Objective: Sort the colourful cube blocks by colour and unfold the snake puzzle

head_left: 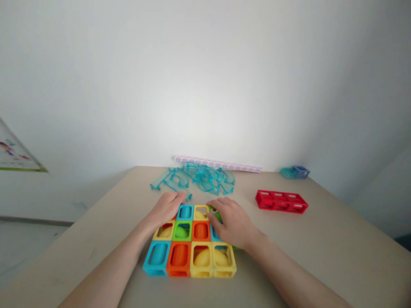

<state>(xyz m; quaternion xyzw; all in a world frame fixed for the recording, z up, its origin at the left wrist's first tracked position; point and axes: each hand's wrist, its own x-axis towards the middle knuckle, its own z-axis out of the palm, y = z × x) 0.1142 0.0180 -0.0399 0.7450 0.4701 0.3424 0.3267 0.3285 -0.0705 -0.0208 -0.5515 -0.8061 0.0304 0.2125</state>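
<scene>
Hollow square toy blocks [181,243] in blue, orange, yellow and green sit side by side in rows on the table, some with rounded or tube-like pieces inside. My left hand [168,208] curls round the far left corner of this grid, its fingers closed against the outer blocks. On the far right, my right hand [233,221] grips a green block [214,210] that shows between thumb and fingers. Its palm covers part of the right-hand column. Under the right wrist, a bit of green peeks out beside the grid.
Clear teal plastic track pieces [205,179] lie heaped behind the grid, before a long lilac patterned strip [218,164] by the wall. A red three-cell block bar [281,201] rests to the right. Farther back are a blue block [301,172] and a teal piece [288,173].
</scene>
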